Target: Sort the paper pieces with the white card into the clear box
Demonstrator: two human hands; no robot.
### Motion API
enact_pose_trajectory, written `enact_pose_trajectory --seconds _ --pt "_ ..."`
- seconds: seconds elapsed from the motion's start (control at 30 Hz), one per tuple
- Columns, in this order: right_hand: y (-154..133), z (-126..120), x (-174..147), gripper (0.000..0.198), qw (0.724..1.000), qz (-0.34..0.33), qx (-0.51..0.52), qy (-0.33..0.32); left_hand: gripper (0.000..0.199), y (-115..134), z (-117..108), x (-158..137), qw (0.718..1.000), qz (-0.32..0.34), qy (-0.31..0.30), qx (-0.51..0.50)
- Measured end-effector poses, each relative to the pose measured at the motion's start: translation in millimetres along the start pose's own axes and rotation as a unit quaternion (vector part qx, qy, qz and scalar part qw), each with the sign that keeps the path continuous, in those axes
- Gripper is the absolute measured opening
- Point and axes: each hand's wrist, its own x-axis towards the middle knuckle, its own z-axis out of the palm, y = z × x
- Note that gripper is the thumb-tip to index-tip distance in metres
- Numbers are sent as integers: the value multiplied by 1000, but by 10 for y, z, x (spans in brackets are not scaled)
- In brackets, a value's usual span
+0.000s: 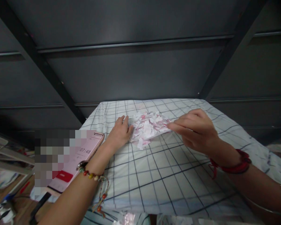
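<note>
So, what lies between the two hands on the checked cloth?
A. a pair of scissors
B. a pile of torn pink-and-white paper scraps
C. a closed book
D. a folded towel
B: the pile of torn pink-and-white paper scraps sits between left hand and right hand on the checked cloth.

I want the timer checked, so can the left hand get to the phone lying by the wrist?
Probably yes: the left hand rests flat beside the paper scraps, holding nothing, and the phone lies uncovered beside that forearm.
</note>
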Motion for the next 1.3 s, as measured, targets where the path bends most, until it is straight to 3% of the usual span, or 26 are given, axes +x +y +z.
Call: enact_pose_trajectory --seconds 0.2,0.33,0.43,0.6,0.8,1.07,1.3 --pt "-61 -73 6 18 999 14 35 32 54 20 -30 -7 1000 -11 -2 6" --pt "-137 -35 61 20 998 9 64 3 55 19 -28 -13 1000 -13 2 8" --pt "-74 -1 51 21 999 -5 50 -17 53 14 -10 -13 1000 -9 14 10" --pt "93 3 -30 27 1000 -16 -8 25 53 17 -2 -7 1000 -7 13 15" --pt "83 -29 -40 30 998 -15 47 26 53 38 -32 -3 1000 -18 3 14" --pt "209 -13 -75 35 996 -10 -90 27 53 77 -81 -19 1000 -29 -9 -4" --pt "59 0 -35 31 996 3 -54 67 54 76 -98 -18 999 -30 -17 -6"
